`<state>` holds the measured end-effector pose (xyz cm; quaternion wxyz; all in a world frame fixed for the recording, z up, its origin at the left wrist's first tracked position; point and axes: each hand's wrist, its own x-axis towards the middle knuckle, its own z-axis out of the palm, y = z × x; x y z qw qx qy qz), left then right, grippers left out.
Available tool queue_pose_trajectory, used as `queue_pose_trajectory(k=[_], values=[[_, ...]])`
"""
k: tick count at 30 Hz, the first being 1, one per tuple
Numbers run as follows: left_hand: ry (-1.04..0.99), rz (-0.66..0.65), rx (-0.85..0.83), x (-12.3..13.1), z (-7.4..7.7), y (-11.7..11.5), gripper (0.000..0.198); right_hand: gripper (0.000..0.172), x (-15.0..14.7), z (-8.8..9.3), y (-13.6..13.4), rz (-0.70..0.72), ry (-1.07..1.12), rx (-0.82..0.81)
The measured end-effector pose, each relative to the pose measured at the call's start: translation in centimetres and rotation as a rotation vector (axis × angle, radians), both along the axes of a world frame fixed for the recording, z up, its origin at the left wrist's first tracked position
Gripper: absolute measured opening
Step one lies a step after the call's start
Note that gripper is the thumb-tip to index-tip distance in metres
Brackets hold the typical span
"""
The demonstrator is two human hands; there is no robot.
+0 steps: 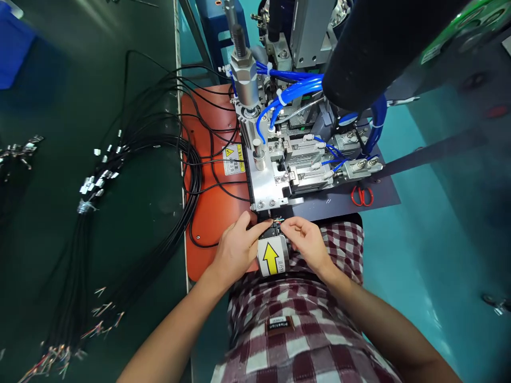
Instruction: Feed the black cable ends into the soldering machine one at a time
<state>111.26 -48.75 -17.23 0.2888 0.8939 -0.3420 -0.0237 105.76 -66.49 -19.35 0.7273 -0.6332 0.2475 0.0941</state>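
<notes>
Thin coloured wires [278, 219] fan out at the front of a metal machine [269, 183]. My right hand [306, 242] pinches these wire ends between thumb and fingertips, from the right. From the left, my left hand [238, 242] reaches in with its fingers closed at the wires' other side, by a small black fixture [271, 231]; what exactly lies under those fingertips is too small to make out. Just below both hands is a white plate with a yellow arrow [270, 259]. Black cables [229, 183] run beside my left hand across an orange-red board [207, 213].
On the dark green table [159, 298] at left lies a large bundle of black cables [195, 175] with white connectors [98, 181]. Red-handled scissors [362, 196] rest on the grey plate at right. Blue air tubes [299, 88] cross the machine, and a thick black cylinder [375, 53] overhangs it.
</notes>
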Motion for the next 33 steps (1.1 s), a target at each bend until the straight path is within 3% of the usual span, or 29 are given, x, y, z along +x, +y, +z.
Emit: queue_pose_trajectory(k=[2,6,8,10,14,16,20,27,33], values=[[-0.005,-0.002,0.0,0.0,0.0,0.0,0.037,0.022,-0.1,0.5,0.3,0.027,-0.05,-0.134],[0.002,-0.009,0.001,0.0,0.2,0.0,0.036,0.013,-0.1,1.4,0.4,0.066,-0.241,-0.607],[0.004,-0.007,0.0,0.0,0.3,0.0,0.036,0.012,0.1,1.4,0.2,0.084,-0.279,-0.71],[0.007,-0.01,-0.002,0.0,0.3,0.0,0.036,0.013,0.4,1.1,-0.1,0.087,-0.217,-0.569],[0.016,-0.015,0.001,0.0,0.3,0.0,0.036,0.02,1.2,0.0,-1.0,0.092,-0.041,-0.058],[0.021,-0.011,0.005,0.0,0.2,0.0,0.035,0.024,1.4,-0.4,-1.3,0.078,-0.026,0.05],[0.018,-0.016,-0.014,0.0,0.2,0.0,0.036,0.031,1.6,-0.3,-1.0,0.015,-0.04,0.069],[-0.003,-0.015,-0.012,0.1,0.3,0.0,0.032,0.029,1.7,0.0,0.1,-0.08,-0.081,-0.01],[-0.007,-0.016,-0.028,0.1,0.1,0.0,0.032,0.029,2.1,0.1,-0.4,0.053,-0.013,0.138]])
